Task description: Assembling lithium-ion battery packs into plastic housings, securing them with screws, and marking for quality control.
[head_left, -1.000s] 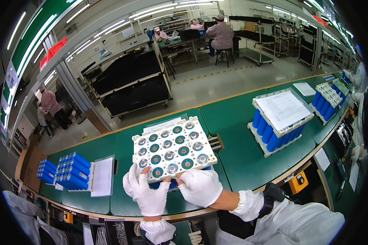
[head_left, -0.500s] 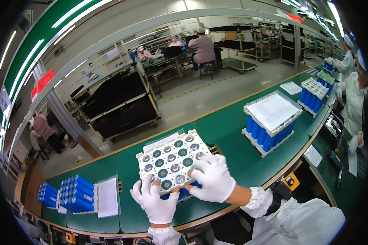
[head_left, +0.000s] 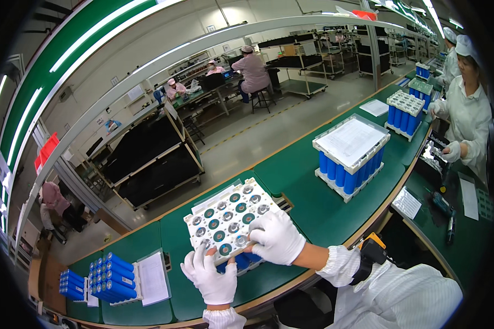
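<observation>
A white plastic cell holder (head_left: 207,211) with rows of round openings sits tilted over blue cylindrical battery cells (head_left: 252,256) on the bench in front of me. Metal and green-ringed cell ends show through its openings. My left hand (head_left: 209,278), in a white glove with bare fingertips, grips the holder's near left corner between thumb and fingers. At the near right corner my right hand (head_left: 277,238), gloved the same way, pinches the edge with its fingers curled. The cells beneath are mostly hidden by the holder and my hands.
A battery block with a paper sheet (head_left: 350,143) on top stands to the right, with another block (head_left: 405,107) beyond. Blue cells (head_left: 112,278) stand at the left beside a paper sheet (head_left: 153,278). A co-worker (head_left: 466,104) stands at the right near a power drill (head_left: 440,202).
The whole view has shifted, bringing the co-worker at the right more into sight. Both hands stay at the holder's near edge, with the right hand's fingers drawn in slightly.
</observation>
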Available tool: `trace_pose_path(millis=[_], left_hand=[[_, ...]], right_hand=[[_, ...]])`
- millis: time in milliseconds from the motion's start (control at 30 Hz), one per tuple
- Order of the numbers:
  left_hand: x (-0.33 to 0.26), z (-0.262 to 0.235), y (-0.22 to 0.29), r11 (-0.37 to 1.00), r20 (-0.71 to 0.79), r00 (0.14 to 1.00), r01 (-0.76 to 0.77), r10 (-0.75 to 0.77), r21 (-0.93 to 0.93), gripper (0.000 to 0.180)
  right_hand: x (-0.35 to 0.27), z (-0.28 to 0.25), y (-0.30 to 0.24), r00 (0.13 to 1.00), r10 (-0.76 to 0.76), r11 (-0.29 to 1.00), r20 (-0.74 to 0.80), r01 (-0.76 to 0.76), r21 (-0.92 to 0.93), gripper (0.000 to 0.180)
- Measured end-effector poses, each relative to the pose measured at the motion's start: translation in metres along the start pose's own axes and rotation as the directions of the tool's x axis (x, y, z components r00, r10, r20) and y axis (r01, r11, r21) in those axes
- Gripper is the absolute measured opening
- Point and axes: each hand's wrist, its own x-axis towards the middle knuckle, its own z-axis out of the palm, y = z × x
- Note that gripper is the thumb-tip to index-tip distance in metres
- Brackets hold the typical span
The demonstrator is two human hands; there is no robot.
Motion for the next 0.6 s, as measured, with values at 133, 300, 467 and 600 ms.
trace_pose_path(millis=[133,300,467,600], left_hand=[[-0.031,-0.048,-0.024,0.994,-0.024,0.994,0.104,-0.105,-0.037,0.04],[-0.103,-0.14,-0.067,0.962,-0.063,0.979,0.204,-0.195,0.182,0.033],[-0.214,-0.189,-0.146,0.739,-0.283,0.744,0.657,-0.605,0.148,0.025],[-0.247,-0.229,-0.156,0.594,-0.276,0.603,0.795,-0.748,0.126,0.018]], right_hand=[[-0.006,-0.005,0.009,0.998,-0.059,0.998,0.032,0.059,0.03,0.018],[-0.006,-0.004,0.011,0.988,-0.065,0.993,0.138,0.051,0.102,0.018],[0.009,-0.015,0.004,0.989,-0.086,0.992,0.122,0.074,0.099,0.014],[0.008,-0.014,0.015,0.997,-0.02,0.999,0.074,0.017,0.036,0.016]])
